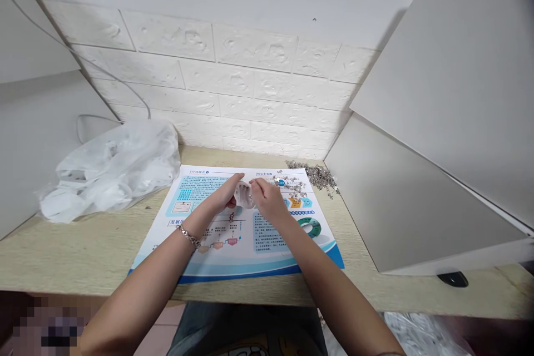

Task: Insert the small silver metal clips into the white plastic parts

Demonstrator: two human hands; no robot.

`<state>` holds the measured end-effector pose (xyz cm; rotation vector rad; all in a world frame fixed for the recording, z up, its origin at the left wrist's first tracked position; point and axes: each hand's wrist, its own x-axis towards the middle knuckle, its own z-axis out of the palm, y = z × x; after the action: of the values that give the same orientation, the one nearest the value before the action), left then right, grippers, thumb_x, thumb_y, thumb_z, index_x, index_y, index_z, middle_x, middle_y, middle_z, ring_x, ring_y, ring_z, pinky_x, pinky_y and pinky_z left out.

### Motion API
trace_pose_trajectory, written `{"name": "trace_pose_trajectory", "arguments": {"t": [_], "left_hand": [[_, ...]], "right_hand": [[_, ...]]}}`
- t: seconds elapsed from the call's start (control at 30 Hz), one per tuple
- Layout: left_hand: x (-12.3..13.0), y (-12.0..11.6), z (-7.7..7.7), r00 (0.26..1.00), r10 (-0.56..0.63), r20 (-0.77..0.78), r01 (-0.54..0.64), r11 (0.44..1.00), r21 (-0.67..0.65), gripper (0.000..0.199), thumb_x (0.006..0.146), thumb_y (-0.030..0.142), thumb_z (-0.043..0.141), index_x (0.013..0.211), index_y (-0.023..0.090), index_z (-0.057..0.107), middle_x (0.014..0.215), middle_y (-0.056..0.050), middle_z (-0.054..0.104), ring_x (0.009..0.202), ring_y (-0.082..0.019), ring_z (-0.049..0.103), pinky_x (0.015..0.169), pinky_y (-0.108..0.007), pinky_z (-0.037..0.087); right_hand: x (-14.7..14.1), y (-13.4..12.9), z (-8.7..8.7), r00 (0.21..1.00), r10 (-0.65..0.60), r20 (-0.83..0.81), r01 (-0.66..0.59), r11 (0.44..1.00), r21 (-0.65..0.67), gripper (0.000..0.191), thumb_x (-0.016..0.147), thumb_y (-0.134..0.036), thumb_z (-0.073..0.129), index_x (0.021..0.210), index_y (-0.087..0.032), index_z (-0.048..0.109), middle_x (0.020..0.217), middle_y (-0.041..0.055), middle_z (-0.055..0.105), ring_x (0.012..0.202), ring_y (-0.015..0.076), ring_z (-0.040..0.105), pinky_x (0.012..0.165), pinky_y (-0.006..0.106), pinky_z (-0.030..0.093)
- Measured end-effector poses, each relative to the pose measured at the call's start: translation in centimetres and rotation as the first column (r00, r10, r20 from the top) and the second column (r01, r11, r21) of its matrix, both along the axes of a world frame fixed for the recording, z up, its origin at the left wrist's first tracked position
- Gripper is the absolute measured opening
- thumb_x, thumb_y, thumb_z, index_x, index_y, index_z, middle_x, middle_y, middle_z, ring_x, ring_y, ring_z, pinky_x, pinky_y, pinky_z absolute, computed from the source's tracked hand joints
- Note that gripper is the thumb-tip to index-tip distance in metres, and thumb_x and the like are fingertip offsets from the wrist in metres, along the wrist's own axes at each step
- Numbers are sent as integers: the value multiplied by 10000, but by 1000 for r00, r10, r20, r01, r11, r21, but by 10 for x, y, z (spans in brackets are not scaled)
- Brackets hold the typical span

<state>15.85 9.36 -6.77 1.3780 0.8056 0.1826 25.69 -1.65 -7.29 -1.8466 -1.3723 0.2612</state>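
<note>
Both hands meet over the middle of a printed poster [237, 267] lying on the table. Between them is a small white pouch-like piece [243, 196]. My left hand [227, 193] has its fingers closed on the left side of it. On the right side, my right hand [266, 196] pinches its upper edge. A small metal charm [231, 217] shows just below my left hand, over the poster. More silvery charms [297, 189] are scattered on the poster to the right of my right hand.
A heap of silvery charms [319, 177] lies at the back right of the table [95, 256]. A clear plastic bag [117, 172] with white pieces sits at the left. White panels [387, 194] stand on both sides, a brick-patterned wall [250, 89] behind.
</note>
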Motion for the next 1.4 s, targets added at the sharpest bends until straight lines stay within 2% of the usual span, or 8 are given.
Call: {"name": "trace_pose_trajectory", "arguments": {"t": [0.1,0.23,0.4,0.6,0.93,1.1,1.27,1.4], "left_hand": [[0,-1,3,999,13,47,-14,1000,27,329,754,421,376,544,176,437,416,29,319,345,-83,260,352,-218,168],[0,-2,4,997,-20,78,12,995,96,253,731,337,403,809,171,578,474,26,404,372,-93,313,358,-210,210],[2,-7,0,993,-118,19,110,966,235,264,757,319,363,658,154,544,459,4,427,358,-92,329,355,-222,227],[6,-16,1,987,-161,-11,158,950,271,339,813,366,307,647,157,516,470,-20,480,359,-101,357,343,-222,240],[6,-15,2,999,-45,-26,51,948,315,278,799,281,307,672,170,528,474,-29,500,348,-130,405,314,-232,254],[7,-12,-5,1000,-30,-7,31,953,302,263,790,261,324,568,187,446,402,-3,434,295,-115,367,317,-227,229],[10,-14,-7,999,-50,-21,55,943,328,276,772,240,329,504,199,381,342,8,388,278,-113,346,324,-230,223],[9,-11,-2,998,-54,-36,63,931,360,254,758,228,341,535,181,452,330,9,391,288,-111,335,336,-226,219]], "right_hand": [[6,-4,6,999,-51,-13,50,998,-45,302,890,-320,229,1012,-179,466,577,-25,492,518,139,477,490,211,293],[7,-11,11,998,24,55,-12,980,-200,365,882,-299,278,1223,-186,345,633,0,560,534,162,510,483,220,306],[-3,-12,12,964,66,257,28,937,-347,453,898,-278,275,1347,-221,268,882,99,634,694,192,589,520,235,355],[-10,-4,11,890,147,432,90,871,-483,537,886,-216,300,1396,-104,176,845,138,641,731,211,606,574,270,426],[-14,6,-2,846,180,503,80,888,-453,531,900,-207,262,1392,-34,162,847,167,635,711,238,615,584,317,458],[-13,7,5,843,160,513,84,904,-420,537,867,-146,309,1389,-87,203,915,155,626,753,213,612,614,287,452],[-10,8,10,886,156,438,46,908,-417,503,892,-260,310,1361,-81,284,879,147,636,767,229,606,621,299,441],[-4,9,3,948,53,315,64,935,-348,498,885,-337,336,1346,-150,329,937,130,638,815,233,597,639,300,426]]}}
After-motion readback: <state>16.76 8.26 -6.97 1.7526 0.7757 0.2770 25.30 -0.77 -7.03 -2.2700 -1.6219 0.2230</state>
